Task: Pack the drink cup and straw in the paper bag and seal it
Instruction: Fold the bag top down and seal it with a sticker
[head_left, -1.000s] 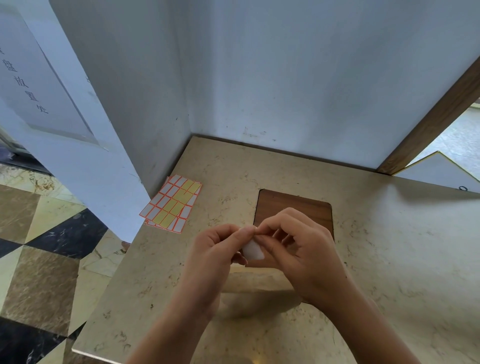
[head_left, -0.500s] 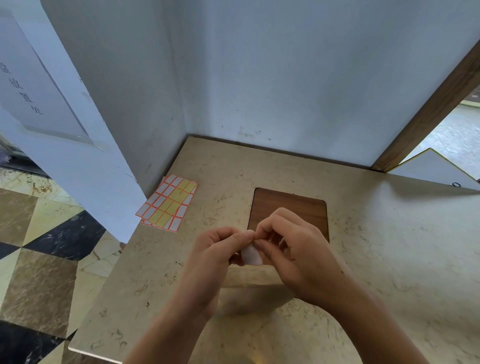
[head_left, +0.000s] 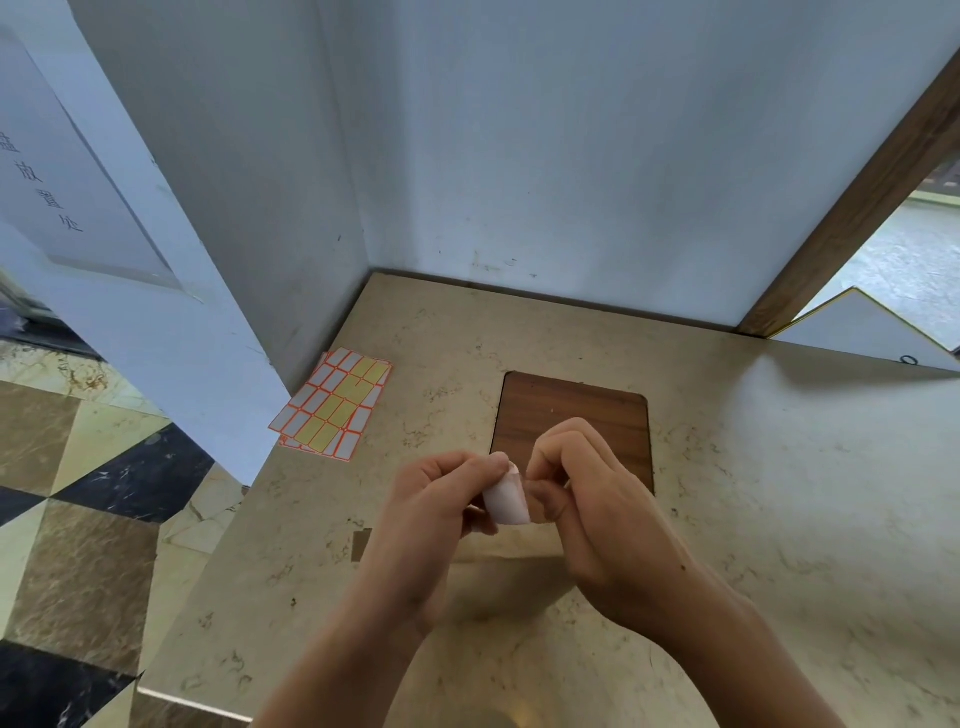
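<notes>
Head view, walls: pale blue-grey panels (head_left: 571, 156) meet in a corner behind the bench; a brown wooden post (head_left: 852, 218) slants up at the right.
Bench: beige marbled top (head_left: 779, 519), reaching back to the corner.
Floor: checkered tiles in tan, cream and black (head_left: 78, 519), at the left below the bench edge.
Wooden inset: dark brown rounded rectangle (head_left: 566, 415) set flush in the bench, just behind the hands.
Paper bag: a brown folded edge (head_left: 498, 551) shows under the hands; most of it is hidden, and cup and straw cannot be seen.
Sticker sheets: white and yellow labels with orange borders (head_left: 335, 405), lying flat near the left wall, well apart from the hands.
Left hand: (head_left: 436, 525) fingertips pinched on the sticker's top edge.
Right hand: (head_left: 597, 514) curled, fingertips meeting the left hand's at the same spot.
Sticker: small white curled label (head_left: 506, 501), held between both hands above the bag.
</notes>
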